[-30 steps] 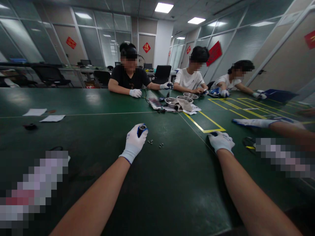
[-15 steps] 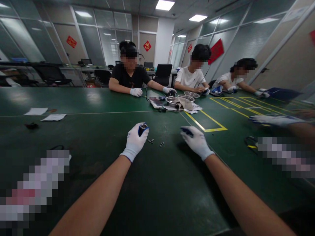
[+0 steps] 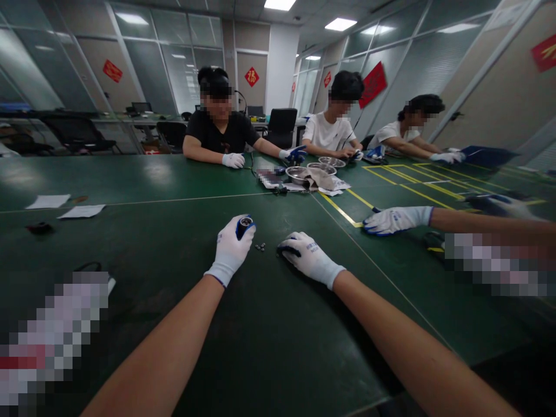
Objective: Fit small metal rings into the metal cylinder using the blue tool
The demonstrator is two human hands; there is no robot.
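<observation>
My left hand (image 3: pixel 233 244), in a white glove with blue palm coating, is closed around a small dark cylinder with a shiny metal rim (image 3: pixel 245 222). The rim faces up, and the fingers cover most of its body. Just right of that hand, several tiny metal rings (image 3: pixel 260 247) lie on the green table (image 3: pixel 264 336). My right hand (image 3: pixel 309 257), gloved alike, rests on the tabletop right of the rings. Its fingers are curled down and together, and another tiny ring shows by the fingertips. Whatever lies beneath them is hidden.
Across the table sit three people; metal bowls (image 3: pixel 297 174) and a cloth (image 3: pixel 320 179) lie before them. From the right reaches another person's gloved hand (image 3: pixel 396 220), near yellow tape (image 3: pixel 343 212). Papers (image 3: pixel 81 212) and a dark object (image 3: pixel 40 228) lie left; blurred-out items flank both sides.
My right hand has moved left and down onto the table, covering where some rings lay. My left hand still holds the cylinder. The neighbour's gloved hand has reached further left.
</observation>
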